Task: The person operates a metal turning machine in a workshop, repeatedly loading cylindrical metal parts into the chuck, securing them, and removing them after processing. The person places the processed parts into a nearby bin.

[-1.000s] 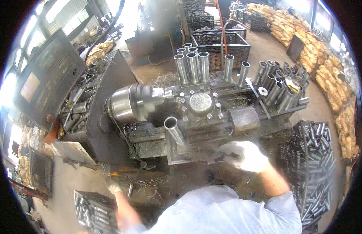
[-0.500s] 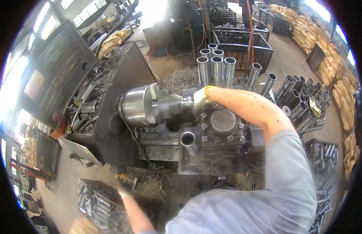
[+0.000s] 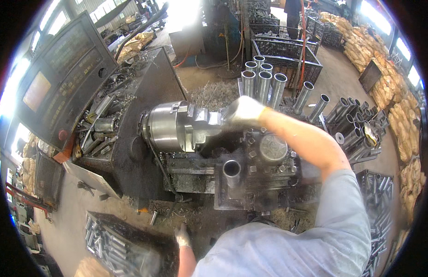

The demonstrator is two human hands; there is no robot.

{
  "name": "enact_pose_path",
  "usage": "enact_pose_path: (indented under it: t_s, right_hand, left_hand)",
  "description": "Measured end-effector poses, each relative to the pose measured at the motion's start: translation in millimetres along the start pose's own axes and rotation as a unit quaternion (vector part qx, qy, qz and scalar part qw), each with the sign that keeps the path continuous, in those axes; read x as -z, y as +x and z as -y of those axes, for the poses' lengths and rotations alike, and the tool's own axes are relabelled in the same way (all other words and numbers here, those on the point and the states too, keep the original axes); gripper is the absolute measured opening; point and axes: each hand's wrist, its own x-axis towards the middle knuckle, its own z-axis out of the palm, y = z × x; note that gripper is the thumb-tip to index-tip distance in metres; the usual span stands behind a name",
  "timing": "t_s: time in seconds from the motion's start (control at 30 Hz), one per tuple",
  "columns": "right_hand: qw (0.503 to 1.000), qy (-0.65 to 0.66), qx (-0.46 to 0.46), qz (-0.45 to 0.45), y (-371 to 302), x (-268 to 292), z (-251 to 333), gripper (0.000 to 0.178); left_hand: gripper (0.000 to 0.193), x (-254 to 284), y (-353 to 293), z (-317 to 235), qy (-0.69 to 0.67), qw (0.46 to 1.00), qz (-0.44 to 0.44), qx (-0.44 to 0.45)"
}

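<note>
My right hand (image 3: 245, 111), in a white glove and blurred by motion, is closed round a grey metal tube (image 3: 229, 113) just right of the lathe chuck's jaws (image 3: 202, 115). Most of the tube is hidden by the glove and the jaws. The round steel chuck (image 3: 167, 127) is sharp in outline. Down near the machine's front, my left hand (image 3: 182, 236), also gloved, hangs low with fingers stretched and nothing visible in them. An upright tube (image 3: 231, 171) stands on the carriage beside the square tool post (image 3: 273, 150).
Several tubes (image 3: 265, 85) stand upright behind the carriage, and more lean in a cluster (image 3: 352, 117) at right. Crates of short tubes sit at lower left (image 3: 114, 244) and lower right (image 3: 380, 194). A control panel (image 3: 61, 78) rises at left. A person (image 3: 293, 16) stands far back.
My right hand has shifted slightly right and up, away from the chuck. The chuck jaws, blurred before, are now sharp. My left hand has moved right, towards my body.
</note>
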Motion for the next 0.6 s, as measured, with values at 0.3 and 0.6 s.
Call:
enact_pose_path:
  t_s: [0.3,0.6]
  right_hand:
    - [0.752,-0.011,0.236,-0.616,-35,65,10,0.02]
    - [0.953,-0.298,-0.029,-0.046,-88,61,-132,0.023]
  left_hand:
    - [0.023,-37,-8,-106,0.151,0.966,0.034,-0.206]
    - [0.038,-88,-55,-245,0.281,0.866,0.092,-0.403]
